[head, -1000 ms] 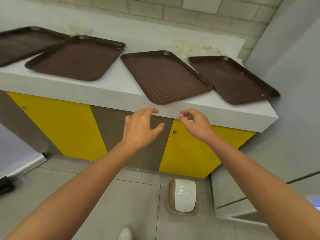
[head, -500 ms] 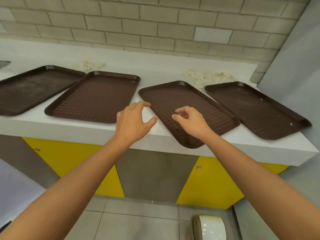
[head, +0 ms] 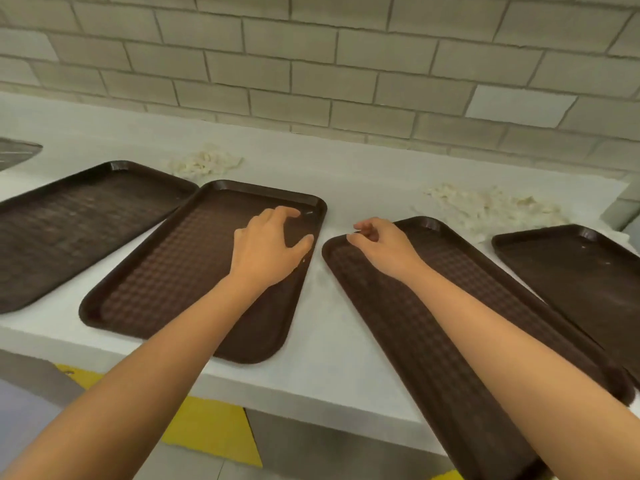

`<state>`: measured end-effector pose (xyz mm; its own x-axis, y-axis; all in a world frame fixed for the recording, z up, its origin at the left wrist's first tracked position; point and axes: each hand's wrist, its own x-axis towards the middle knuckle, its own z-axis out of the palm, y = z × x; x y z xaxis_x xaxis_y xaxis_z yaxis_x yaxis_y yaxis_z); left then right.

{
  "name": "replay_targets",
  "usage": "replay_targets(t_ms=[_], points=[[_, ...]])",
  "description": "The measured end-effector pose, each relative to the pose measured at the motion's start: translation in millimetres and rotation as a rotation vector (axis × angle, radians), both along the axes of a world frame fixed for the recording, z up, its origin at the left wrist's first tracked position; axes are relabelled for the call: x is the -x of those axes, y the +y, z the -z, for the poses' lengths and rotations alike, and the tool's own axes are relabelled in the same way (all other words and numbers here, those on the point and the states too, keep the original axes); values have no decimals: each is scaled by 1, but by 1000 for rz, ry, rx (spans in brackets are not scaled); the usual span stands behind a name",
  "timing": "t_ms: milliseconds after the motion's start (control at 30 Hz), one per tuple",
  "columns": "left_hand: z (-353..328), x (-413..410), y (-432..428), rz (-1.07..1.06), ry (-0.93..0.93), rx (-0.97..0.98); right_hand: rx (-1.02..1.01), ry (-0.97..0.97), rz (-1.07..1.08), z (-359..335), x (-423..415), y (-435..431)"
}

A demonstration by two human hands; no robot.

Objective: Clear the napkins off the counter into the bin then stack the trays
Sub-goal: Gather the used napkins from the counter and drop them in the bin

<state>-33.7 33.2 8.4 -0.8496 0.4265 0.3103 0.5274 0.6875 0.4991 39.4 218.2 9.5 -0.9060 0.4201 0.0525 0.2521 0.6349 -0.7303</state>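
Note:
Several dark brown trays lie on the white counter (head: 346,348). My left hand (head: 268,247) hovers with fingers spread over the far right part of the middle-left tray (head: 166,285), holding nothing. Over the far corner of the middle-right tray (head: 460,368) is my right hand (head: 381,244), its fingers loosely curled and nothing in them. Another tray (head: 69,230) lies at the left and one (head: 581,278) at the right. Crumpled white napkins sit behind the trays in a left pile (head: 204,162) and a right pile (head: 491,209).
A grey brick wall (head: 329,71) runs behind the counter. The edge of one more tray (head: 17,152) shows at far left. Yellow and grey cabinet fronts (head: 214,434) lie below the counter edge. The middle-right tray overhangs the counter's front edge.
Both hands have risen from below the counter edge and reached forward over the trays. The view has tilted up from the floor, and the white bin seen earlier is out of view.

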Motion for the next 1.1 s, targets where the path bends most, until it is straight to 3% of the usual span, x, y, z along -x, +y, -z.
replay_targets(t_ms=[333,1100], points=[[8,121,-26,-74,-18,-31,-34,-25,-103,9,124,-28],[32,397,-104,2,-126,28,-94,-105,-34,40,405,-120]])
